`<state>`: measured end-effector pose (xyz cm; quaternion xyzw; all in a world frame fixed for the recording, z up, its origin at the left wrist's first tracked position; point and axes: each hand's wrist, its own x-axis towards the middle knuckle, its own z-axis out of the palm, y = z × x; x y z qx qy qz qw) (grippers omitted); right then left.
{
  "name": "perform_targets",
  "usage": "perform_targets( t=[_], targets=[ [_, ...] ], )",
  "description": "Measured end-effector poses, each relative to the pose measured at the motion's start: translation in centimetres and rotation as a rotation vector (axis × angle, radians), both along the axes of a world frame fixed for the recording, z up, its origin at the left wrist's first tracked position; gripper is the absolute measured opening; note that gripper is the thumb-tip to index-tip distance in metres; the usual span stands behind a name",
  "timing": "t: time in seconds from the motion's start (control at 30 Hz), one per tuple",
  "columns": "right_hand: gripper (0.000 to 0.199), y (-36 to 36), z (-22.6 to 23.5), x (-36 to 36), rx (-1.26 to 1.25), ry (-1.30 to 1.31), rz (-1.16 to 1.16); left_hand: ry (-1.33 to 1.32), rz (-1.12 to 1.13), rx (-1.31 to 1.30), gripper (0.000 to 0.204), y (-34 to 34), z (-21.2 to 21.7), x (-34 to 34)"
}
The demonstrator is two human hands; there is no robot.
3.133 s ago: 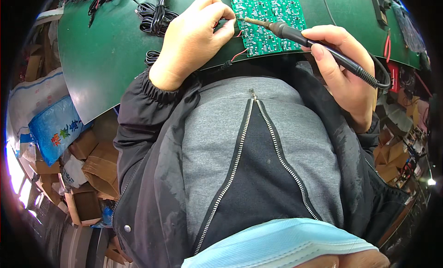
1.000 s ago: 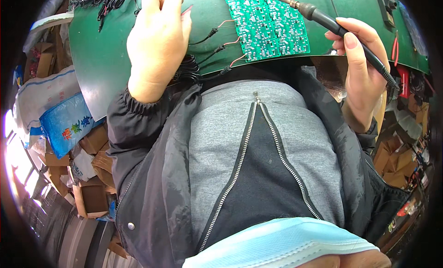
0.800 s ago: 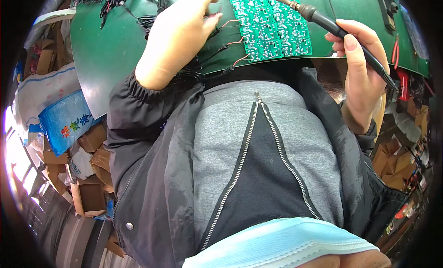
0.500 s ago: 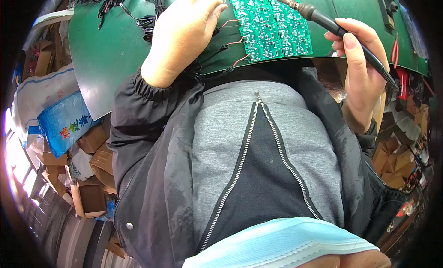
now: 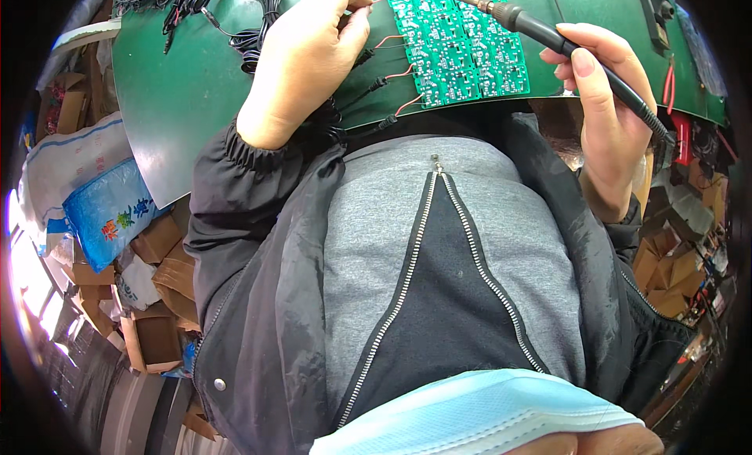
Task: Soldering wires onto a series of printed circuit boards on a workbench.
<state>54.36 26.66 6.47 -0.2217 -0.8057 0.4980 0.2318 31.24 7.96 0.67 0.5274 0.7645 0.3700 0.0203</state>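
Two hands are at work over the green circuit board [image 5: 458, 44], which lies at the near edge of the green mat [image 5: 184, 95], right above my stomach. My left hand [image 5: 301, 59] rests on the mat just left of the board, fingers curled shut, pinching a thin red wire [image 5: 378, 1] between thumb and fingertip at the board's upper left corner. More short wires with black sleeves [image 5: 384, 83] run off the board's left edge toward my wrist. My right hand [image 5: 607, 110] is to the right of the board, closed around the black handle of the soldering iron [image 5: 548, 36]; its metal tip slants up and left over the top of the board. Whether the tip touches the board, I cannot tell.

Coils of black cable [image 5: 254, 28] lie on the mat beyond my left hand. At the right edge of the bench I see something red [image 5: 680, 130]. Down on my left are a blue plastic bag [image 5: 110, 212], a white sack [image 5: 59, 169] and crumpled cardboard boxes [image 5: 153, 298]; more cardboard [image 5: 666, 275] is stacked on my right.
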Motion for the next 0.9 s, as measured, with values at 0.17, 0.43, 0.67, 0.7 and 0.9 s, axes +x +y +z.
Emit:
perform_targets(
  t=[0.17,0.43,0.67,0.7,0.9],
  targets=[
    [0.024,-0.8,-0.9,-0.7,-0.001,-0.008,0.046,-0.118,-0.007,-0.015,0.011,-0.1,0.6,0.2],
    [0.024,-1.0,-1.2,-1.1,-0.048,0.012,0.072,-0.154,0.029,-0.070,0.009,0.5,1.6,1.0],
    [0.024,-0.5,0.0,-0.3,0.015,-0.036,0.010,0.053,-0.086,0.019,0.009,1.2,-0.4,0.1],
    [0.024,-0.5,0.2,-0.3,0.015,-0.038,0.009,0.052,-0.087,0.018,0.009,1.1,-0.4,0.1],
    [0.024,-0.6,0.4,-0.1,0.018,-0.089,-0.012,-0.089,-0.083,-0.172,0.009,0.8,0.6,0.4]
  ],
)
